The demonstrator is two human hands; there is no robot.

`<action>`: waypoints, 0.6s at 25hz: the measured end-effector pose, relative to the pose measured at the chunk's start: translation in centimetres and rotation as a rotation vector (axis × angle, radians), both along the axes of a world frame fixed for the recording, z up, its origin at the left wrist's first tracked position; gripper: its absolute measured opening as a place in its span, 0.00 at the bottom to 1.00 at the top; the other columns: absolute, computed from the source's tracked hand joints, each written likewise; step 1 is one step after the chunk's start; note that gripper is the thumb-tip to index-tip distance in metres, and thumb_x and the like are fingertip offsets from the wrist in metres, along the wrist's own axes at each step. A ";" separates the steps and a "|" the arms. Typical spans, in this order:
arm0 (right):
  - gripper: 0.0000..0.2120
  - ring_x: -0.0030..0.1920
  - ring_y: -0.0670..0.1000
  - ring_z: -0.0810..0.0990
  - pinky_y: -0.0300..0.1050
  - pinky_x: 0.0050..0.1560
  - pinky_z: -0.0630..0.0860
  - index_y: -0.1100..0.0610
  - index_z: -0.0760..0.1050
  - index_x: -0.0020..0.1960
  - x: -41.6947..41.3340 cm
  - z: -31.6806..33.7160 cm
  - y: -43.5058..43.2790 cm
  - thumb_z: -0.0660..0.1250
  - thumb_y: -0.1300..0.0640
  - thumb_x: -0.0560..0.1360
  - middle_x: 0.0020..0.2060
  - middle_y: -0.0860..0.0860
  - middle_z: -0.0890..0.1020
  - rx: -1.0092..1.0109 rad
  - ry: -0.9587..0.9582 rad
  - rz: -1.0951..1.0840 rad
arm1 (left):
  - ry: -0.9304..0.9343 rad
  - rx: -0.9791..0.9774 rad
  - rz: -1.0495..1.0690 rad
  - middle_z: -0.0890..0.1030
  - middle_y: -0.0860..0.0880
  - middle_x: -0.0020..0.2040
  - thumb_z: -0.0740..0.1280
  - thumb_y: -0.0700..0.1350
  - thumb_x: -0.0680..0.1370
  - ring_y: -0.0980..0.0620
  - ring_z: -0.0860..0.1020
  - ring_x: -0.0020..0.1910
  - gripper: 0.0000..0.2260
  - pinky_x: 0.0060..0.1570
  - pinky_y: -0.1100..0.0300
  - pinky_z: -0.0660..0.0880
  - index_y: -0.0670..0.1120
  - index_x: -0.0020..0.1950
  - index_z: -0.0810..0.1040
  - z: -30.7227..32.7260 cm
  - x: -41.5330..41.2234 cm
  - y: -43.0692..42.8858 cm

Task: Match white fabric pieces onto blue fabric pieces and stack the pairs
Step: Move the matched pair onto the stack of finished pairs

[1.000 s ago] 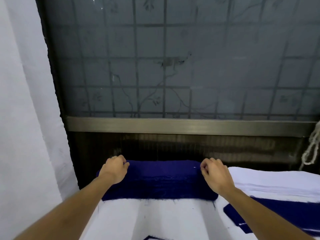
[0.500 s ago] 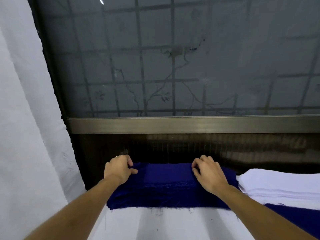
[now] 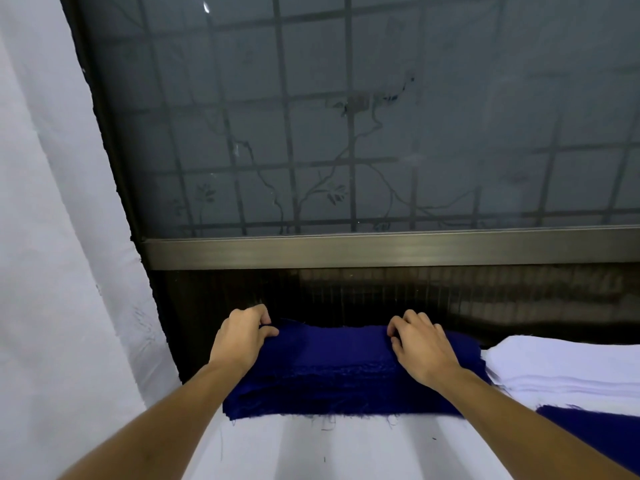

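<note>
So, left hand (image 3: 242,336) and right hand (image 3: 424,348) both grip the blue fabric stack (image 3: 329,368) along its far edge, dark wall (image 3: 346,296) just beyond the knuckles. Just right of the right hand sits the white fabric stack (image 3: 568,368).

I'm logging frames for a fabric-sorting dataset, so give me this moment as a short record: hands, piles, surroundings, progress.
left hand: grips the far left edge of the blue fabric stack
right hand: fingers curled on the same stack's far edge, right of middle
white fabric stack: right beside the blue one
loose blue piece: in front of the white stack
surface: white table cover
backdrop: window, curtain at left
progress: no white piece on the gripped stack yet
</note>
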State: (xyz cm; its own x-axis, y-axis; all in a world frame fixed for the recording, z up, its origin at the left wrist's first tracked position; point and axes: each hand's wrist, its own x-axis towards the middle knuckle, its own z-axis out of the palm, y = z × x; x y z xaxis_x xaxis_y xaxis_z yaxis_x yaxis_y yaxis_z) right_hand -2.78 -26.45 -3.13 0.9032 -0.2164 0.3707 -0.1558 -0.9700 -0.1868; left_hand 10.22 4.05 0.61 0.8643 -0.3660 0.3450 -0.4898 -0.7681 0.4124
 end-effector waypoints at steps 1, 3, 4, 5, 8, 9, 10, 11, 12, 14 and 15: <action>0.10 0.61 0.48 0.70 0.47 0.64 0.69 0.46 0.72 0.63 0.0 0.0 0.1 0.59 0.51 0.83 0.59 0.46 0.72 -0.008 0.005 -0.004 | -0.017 0.052 0.000 0.81 0.53 0.46 0.67 0.51 0.81 0.54 0.80 0.46 0.02 0.49 0.53 0.81 0.54 0.50 0.77 0.2 -0.3 0.1; 0.11 0.61 0.49 0.70 0.48 0.64 0.69 0.47 0.72 0.64 0.1 0.1 0.5 0.59 0.52 0.83 0.60 0.47 0.72 -0.021 0.011 -0.019 | -0.082 0.179 0.033 0.83 0.51 0.50 0.62 0.54 0.83 0.51 0.82 0.48 0.09 0.48 0.55 0.80 0.55 0.58 0.80 0.5 -0.7 0.0; 0.11 0.62 0.50 0.69 0.49 0.64 0.69 0.47 0.71 0.64 0.1 0.2 0.7 0.59 0.53 0.83 0.61 0.47 0.72 -0.030 0.012 -0.025 | -0.122 0.213 0.056 0.83 0.51 0.52 0.61 0.55 0.84 0.51 0.82 0.49 0.11 0.46 0.57 0.79 0.55 0.60 0.80 0.5 -0.9 0.1; 0.12 0.62 0.50 0.69 0.49 0.65 0.69 0.48 0.71 0.65 0.1 0.3 1.0 0.59 0.54 0.82 0.61 0.47 0.72 -0.039 0.008 -0.029 | -0.159 0.210 0.069 0.83 0.52 0.53 0.62 0.55 0.84 0.52 0.82 0.50 0.11 0.44 0.59 0.76 0.55 0.61 0.80 0.6 -1.1 0.2; 0.12 0.62 0.50 0.69 0.48 0.65 0.69 0.48 0.72 0.64 0.2 0.6 2.3 0.60 0.55 0.81 0.61 0.48 0.72 -0.057 -0.009 -0.006 | -0.203 0.117 0.061 0.80 0.55 0.51 0.68 0.53 0.81 0.57 0.75 0.46 0.03 0.41 0.63 0.70 0.55 0.52 0.80 1.2 -1.6 0.5; 0.12 0.61 0.50 0.69 0.48 0.65 0.69 0.48 0.72 0.64 0.2 0.8 2.8 0.61 0.55 0.81 0.60 0.47 0.72 -0.065 -0.014 0.009 | -0.200 0.104 0.052 0.78 0.56 0.49 0.69 0.52 0.80 0.59 0.73 0.45 0.03 0.40 0.64 0.68 0.55 0.49 0.78 1.4 -1.6 0.6; 0.12 0.61 0.50 0.69 0.48 0.65 0.68 0.48 0.72 0.64 0.2 0.8 3.2 0.61 0.55 0.81 0.60 0.47 0.72 -0.072 -0.018 0.025 | -0.185 0.100 0.038 0.76 0.56 0.48 0.70 0.52 0.80 0.59 0.72 0.44 0.04 0.40 0.65 0.67 0.54 0.47 0.78 1.4 -1.6 0.6; 0.13 0.61 0.50 0.69 0.48 0.64 0.68 0.49 0.72 0.64 0.3 0.9 3.5 0.61 0.55 0.81 0.60 0.47 0.72 -0.077 -0.019 0.038 | -0.168 0.105 0.020 0.76 0.56 0.48 0.69 0.51 0.80 0.59 0.72 0.45 0.04 0.41 0.65 0.68 0.54 0.47 0.78 1.4 -1.5 0.6; 0.13 0.61 0.50 0.69 0.48 0.65 0.68 0.49 0.72 0.64 0.2 0.9 3.8 0.61 0.55 0.81 0.60 0.47 0.72 -0.080 -0.020 0.047 | -0.155 0.117 0.001 0.76 0.56 0.48 0.68 0.51 0.81 0.58 0.73 0.45 0.04 0.43 0.64 0.70 0.53 0.49 0.79 1.4 -1.5 0.6; 0.13 0.61 0.50 0.69 0.48 0.65 0.68 0.49 0.72 0.65 0.1 1.0 4.1 0.61 0.55 0.81 0.60 0.47 0.72 -0.081 -0.022 0.057 | -0.146 0.146 -0.025 0.78 0.54 0.50 0.64 0.52 0.83 0.57 0.76 0.47 0.08 0.47 0.61 0.75 0.51 0.52 0.81 1.4 -1.5 0.4; 0.13 0.61 0.50 0.69 0.48 0.65 0.68 0.49 0.72 0.65 0.0 0.9 4.1 0.61 0.55 0.81 0.60 0.47 0.72 -0.083 -0.021 0.063 | -0.157 0.174 -0.027 0.80 0.53 0.50 0.62 0.53 0.84 0.56 0.78 0.48 0.10 0.49 0.60 0.76 0.51 0.54 0.81 1.4 -1.7 0.3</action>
State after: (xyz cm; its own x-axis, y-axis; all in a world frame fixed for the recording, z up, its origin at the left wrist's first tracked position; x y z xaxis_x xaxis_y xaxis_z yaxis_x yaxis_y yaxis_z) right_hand -2.79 -22.35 -2.20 0.9059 -0.1277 0.4039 -0.0913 -0.9899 -0.1082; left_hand 8.57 4.36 2.02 0.7943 -0.4537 0.4040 -0.5587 -0.8067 0.1925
